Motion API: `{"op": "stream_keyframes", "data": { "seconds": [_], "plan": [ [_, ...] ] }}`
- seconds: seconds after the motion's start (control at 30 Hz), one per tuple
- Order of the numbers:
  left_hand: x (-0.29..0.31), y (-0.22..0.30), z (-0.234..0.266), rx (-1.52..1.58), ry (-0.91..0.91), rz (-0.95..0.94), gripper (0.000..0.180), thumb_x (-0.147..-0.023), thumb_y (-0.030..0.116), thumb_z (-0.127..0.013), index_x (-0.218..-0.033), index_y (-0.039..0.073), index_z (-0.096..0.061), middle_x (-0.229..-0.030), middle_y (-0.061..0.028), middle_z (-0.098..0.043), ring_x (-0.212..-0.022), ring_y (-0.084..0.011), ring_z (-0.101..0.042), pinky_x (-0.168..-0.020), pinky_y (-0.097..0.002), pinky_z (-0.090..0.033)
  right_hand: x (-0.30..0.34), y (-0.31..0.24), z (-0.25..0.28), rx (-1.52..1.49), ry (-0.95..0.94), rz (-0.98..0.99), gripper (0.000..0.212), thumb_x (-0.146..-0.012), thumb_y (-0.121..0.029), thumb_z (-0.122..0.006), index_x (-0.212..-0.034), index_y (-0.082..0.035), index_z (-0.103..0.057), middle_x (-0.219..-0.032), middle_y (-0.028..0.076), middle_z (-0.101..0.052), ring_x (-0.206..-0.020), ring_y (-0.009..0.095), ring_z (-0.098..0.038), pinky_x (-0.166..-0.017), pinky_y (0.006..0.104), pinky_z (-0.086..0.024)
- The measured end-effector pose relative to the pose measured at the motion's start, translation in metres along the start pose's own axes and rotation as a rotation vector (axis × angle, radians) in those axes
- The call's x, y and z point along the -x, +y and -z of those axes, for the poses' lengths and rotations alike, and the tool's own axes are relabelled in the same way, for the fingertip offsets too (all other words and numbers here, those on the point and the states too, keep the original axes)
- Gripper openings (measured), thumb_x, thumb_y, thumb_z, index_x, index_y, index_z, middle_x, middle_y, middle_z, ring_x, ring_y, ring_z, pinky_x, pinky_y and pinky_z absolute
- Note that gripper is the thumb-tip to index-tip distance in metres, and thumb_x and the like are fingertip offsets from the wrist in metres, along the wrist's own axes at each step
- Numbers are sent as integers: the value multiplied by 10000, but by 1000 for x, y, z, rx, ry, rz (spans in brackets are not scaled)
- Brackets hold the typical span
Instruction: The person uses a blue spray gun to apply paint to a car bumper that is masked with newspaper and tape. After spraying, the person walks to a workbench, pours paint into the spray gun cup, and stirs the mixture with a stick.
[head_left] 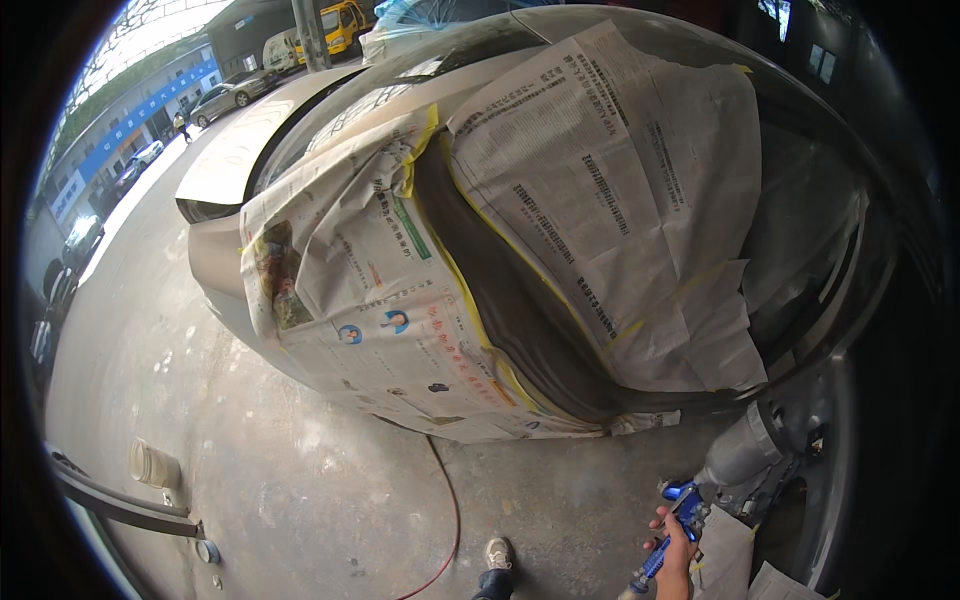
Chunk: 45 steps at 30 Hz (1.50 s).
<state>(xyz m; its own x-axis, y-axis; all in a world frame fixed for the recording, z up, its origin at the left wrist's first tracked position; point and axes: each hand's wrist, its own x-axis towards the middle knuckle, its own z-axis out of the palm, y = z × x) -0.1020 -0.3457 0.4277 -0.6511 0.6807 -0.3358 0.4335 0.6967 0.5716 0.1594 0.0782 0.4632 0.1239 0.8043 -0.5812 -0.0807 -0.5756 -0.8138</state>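
Blue metal spray gun point(688, 506) with a bulbous grey cup point(742, 448) sits in the right hand point(675, 545), its handle slanting down toward the lower edge. The fingers wrap the handle, so the grip is closed around it; whether the trigger is pressed is too small to tell. The left hand is out of view.

Up and to the left of the grip, well apart from it, runs a curved, dark grey-brown strip of car panel point(510, 290), bordered by yellow masking tape point(422, 145). Printed newspaper sheets point(620, 200) cover the bodywork on both sides of it.

The step in hand looks like spraying that exposed strip, with masking already in place. The next move seems to call for raising the gun toward the strip and sweeping evenly along its curve, clear of the paper.

Left of the grip, a thin red hose point(457, 500) crosses the grey concrete floor point(320, 480); farther left stands a cream-coloured tub point(153, 465).
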Motion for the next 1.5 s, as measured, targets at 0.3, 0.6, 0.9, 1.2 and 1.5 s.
{"op": "stream_keyframes", "data": {
  "seconds": [0.3,0.6,0.9,1.2,1.5],
  "plan": [
    [41,-38,12,-190,-59,63,408,-816,425,-768,-650,68,-665,-658,-125,-633,-604,-315,-629,-547,-399,-478,77,1,50,-210,-286,-20,332,-955,-295,-562,-1243,-137,-516,-1002,24,-638,-816,145,-627,-442,293,-471],
    [113,-42,11,-126,195,-172,529,-793,417,-758,-480,75,-503,-498,-128,-520,-445,-359,-527,-440,-430,-397,133,9,76,-1,-137,56,200,-943,-242,-619,-1095,-111,-622,-1006,8,-658,-809,113,-611,-502,292,-493],
    [115,-16,7,-94,112,-228,495,-796,400,-767,-517,64,-533,-541,-140,-544,-483,-343,-549,-457,-422,-402,136,-25,79,10,-294,107,254,-952,-294,-603,-1146,-131,-586,-993,15,-667,-822,136,-631,-502,267,-456],
    [104,-2,-4,-51,158,-219,478,-764,331,-808,-513,47,-516,-519,-139,-526,-464,-338,-548,-457,-403,-408,97,-22,78,40,-247,87,266,-943,-329,-624,-1119,-130,-619,-967,14,-676,-807,127,-640,-526,279,-474],
    [60,5,1,-74,111,-105,517,-779,334,-794,-504,38,-472,-502,-171,-497,-459,-379,-505,-463,-421,-378,54,-21,88,-117,-176,20,256,-954,-326,-598,-1131,-141,-607,-990,20,-679,-816,132,-638,-525,279,-469]
  ]
}}
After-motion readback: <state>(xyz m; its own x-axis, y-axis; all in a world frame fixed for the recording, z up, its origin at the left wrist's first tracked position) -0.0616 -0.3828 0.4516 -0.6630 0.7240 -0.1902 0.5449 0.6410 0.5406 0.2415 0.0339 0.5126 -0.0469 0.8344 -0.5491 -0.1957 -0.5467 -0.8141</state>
